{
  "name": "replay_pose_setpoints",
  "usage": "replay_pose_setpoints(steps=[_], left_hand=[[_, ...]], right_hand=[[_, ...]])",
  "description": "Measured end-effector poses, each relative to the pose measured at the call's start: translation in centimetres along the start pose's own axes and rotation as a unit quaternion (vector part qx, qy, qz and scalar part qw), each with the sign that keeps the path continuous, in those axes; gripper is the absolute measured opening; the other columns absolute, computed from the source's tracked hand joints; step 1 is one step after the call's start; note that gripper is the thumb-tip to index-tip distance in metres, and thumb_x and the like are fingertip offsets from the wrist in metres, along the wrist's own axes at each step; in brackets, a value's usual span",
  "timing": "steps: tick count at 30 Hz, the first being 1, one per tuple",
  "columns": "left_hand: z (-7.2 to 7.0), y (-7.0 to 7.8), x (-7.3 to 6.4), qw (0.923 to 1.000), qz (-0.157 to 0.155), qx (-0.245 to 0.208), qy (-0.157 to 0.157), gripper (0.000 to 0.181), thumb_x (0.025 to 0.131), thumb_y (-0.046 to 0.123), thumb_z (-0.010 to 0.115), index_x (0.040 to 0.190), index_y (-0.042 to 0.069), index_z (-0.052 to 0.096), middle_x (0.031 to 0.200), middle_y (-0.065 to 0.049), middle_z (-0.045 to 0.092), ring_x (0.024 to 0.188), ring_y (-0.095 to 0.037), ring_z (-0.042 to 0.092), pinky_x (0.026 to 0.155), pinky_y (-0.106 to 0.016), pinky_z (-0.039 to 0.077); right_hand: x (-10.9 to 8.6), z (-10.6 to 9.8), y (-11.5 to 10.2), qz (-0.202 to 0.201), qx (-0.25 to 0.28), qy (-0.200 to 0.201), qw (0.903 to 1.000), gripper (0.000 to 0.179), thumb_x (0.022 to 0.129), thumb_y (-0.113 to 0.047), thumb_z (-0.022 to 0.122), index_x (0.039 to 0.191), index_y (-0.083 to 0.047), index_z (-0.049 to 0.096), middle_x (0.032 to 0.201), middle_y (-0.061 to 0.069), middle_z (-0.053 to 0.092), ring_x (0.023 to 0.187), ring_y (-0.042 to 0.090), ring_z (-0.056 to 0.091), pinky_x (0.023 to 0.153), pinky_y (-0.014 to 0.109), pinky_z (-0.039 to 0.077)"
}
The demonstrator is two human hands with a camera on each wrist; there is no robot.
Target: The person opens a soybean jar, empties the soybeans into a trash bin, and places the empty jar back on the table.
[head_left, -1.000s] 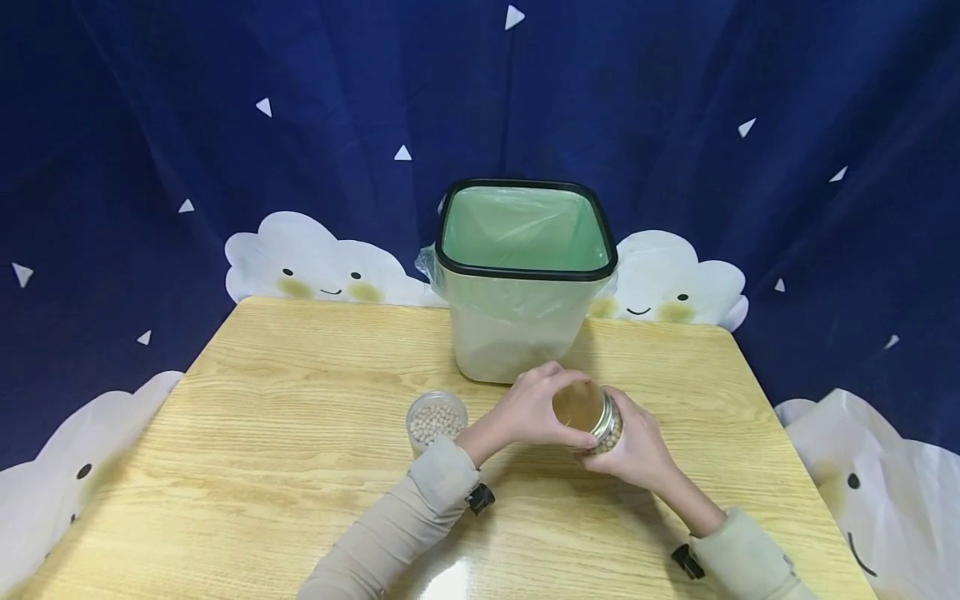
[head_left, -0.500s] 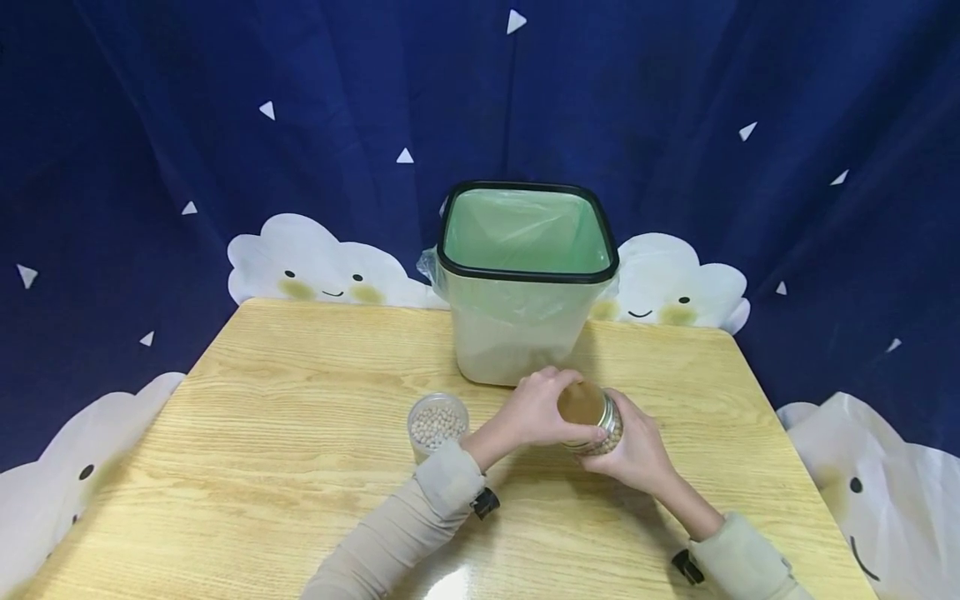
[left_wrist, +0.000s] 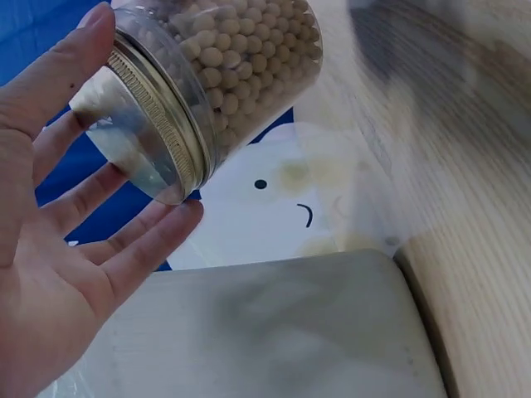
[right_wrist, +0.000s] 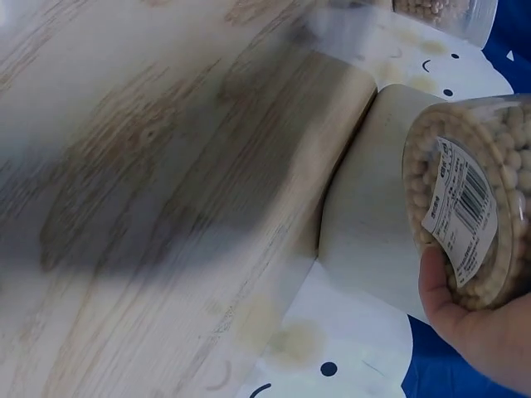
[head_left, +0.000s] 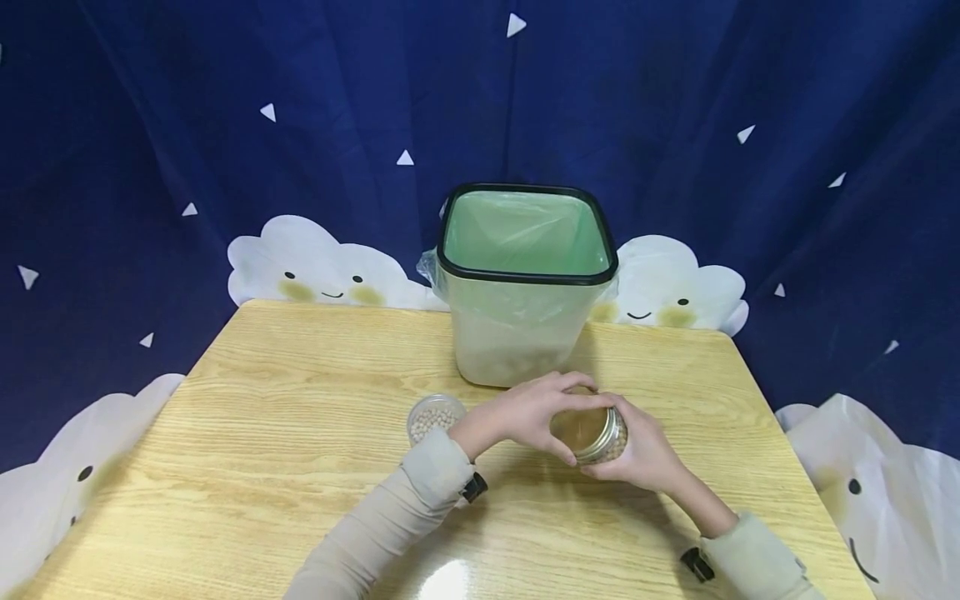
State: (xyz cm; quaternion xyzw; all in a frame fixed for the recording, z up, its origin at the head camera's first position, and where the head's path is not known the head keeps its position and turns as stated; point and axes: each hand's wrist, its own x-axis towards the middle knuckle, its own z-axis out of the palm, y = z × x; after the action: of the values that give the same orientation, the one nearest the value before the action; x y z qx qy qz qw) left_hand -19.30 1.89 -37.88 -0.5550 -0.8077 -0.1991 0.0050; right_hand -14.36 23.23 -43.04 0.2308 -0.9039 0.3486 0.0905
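Observation:
A clear jar (head_left: 618, 437) of small beige balls lies tilted in my right hand (head_left: 647, 450), its gold screw lid (head_left: 581, 427) facing left. My left hand (head_left: 534, 412) spans that lid. In the left wrist view the thumb (left_wrist: 87, 41) lies on the lid's ribbed edge, and a fingertip (left_wrist: 187, 214) meets the opposite side. Seen from the right wrist, the jar's base bears a white barcode label (right_wrist: 465, 211), with the right thumb (right_wrist: 440, 286) at its edge. A second jar (head_left: 433, 414) of beige balls stands on the table, partly behind the left wrist.
A pale bin (head_left: 517, 329) with a black rim and a clear liner stands at the table's far side, just beyond the hands. The wooden table (head_left: 300, 400) extends to both sides. Behind it hangs a dark blue curtain (head_left: 337, 108) with white clouds.
My left hand has turned about the lid: its fingers now reach farther over the top and its thumb has moved down and left. My right hand keeps holding the jar in nearly the same place.

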Motion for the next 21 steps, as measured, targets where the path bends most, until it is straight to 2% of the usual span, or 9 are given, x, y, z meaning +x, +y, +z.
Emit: replay_pose_setpoints(steps=[4, 8, 13, 21], left_hand=[[0.15, -0.01, -0.02, 0.9999, 0.011, 0.001, 0.013, 0.088, 0.06, 0.043, 0.081, 0.136, 0.018, 0.045, 0.129, -0.008, 0.044, 0.116, -0.017, 0.044, 0.098, -0.026, 0.032], [0.42, 0.01, -0.03, 0.9997, 0.007, 0.0, 0.025, 0.088, 0.058, 0.043, 0.082, 0.134, 0.017, 0.047, 0.127, -0.009, 0.046, 0.113, -0.016, 0.046, 0.095, -0.027, 0.036], [0.7, 0.04, -0.04, 0.9992, -0.023, 0.002, 0.034, 0.088, 0.058, 0.048, 0.081, 0.134, 0.019, 0.047, 0.123, -0.007, 0.049, 0.106, -0.017, 0.051, 0.09, -0.028, 0.041], [0.66, 0.19, 0.08, 0.9946, -0.091, -0.008, 0.049, 0.084, 0.059, 0.054, 0.078, 0.131, 0.022, 0.051, 0.111, -0.003, 0.055, 0.098, -0.015, 0.053, 0.083, -0.025, 0.043]], right_hand=[[-0.13, 0.12, -0.08, -0.006, -0.002, -0.003, 1.0, 0.088, 0.049, -0.024, 0.087, 0.124, -0.007, 0.045, 0.108, 0.011, 0.058, 0.088, 0.024, 0.057, 0.068, 0.036, 0.05], [-0.2, 0.16, -0.14, -0.008, -0.008, 0.001, 0.9999, 0.089, 0.049, -0.025, 0.088, 0.125, -0.006, 0.045, 0.107, 0.011, 0.058, 0.088, 0.024, 0.058, 0.068, 0.037, 0.05], [-0.21, 0.22, -0.28, -0.006, -0.015, 0.008, 0.9998, 0.091, 0.05, -0.026, 0.088, 0.126, -0.005, 0.044, 0.108, 0.012, 0.057, 0.088, 0.026, 0.058, 0.067, 0.037, 0.05], [-0.07, 0.51, -0.69, 0.007, -0.033, 0.031, 0.999, 0.09, 0.05, -0.026, 0.086, 0.126, -0.002, 0.044, 0.106, 0.014, 0.059, 0.086, 0.027, 0.059, 0.066, 0.038, 0.05]])
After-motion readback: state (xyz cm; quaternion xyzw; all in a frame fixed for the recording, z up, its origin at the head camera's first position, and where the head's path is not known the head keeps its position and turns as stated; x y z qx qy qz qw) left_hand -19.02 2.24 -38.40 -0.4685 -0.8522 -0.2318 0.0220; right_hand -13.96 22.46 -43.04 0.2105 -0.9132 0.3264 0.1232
